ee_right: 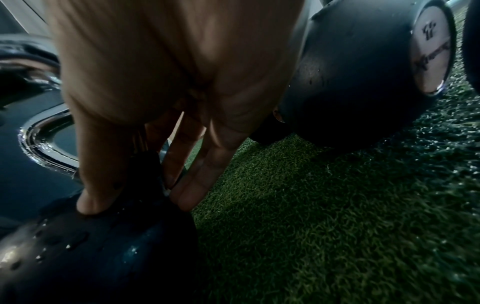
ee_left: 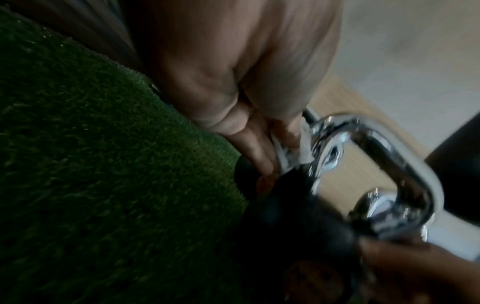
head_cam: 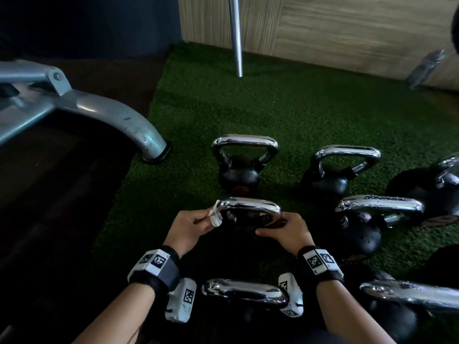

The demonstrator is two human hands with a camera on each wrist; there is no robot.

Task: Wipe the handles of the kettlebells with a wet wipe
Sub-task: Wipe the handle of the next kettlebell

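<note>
Green turf [head_cam: 273, 108] fills most of the frame, a grey bench leg [head_cam: 119, 115] at upper left. Kettlebells cluster low and right; the one being cleaned [head_cam: 248, 219] sits bottom centre. The right hand [head_cam: 285, 232] braces its black body, thumb and fingers spread round it. The left hand [head_cam: 191, 224] pinches the wipe [head_cam: 215, 217] against the chrome handle [head_cam: 250, 206] at its left bend. If that hand pushes sideways the kettlebell may tip, I reckon, and the small wad could slide off the slick chrome.
</note>
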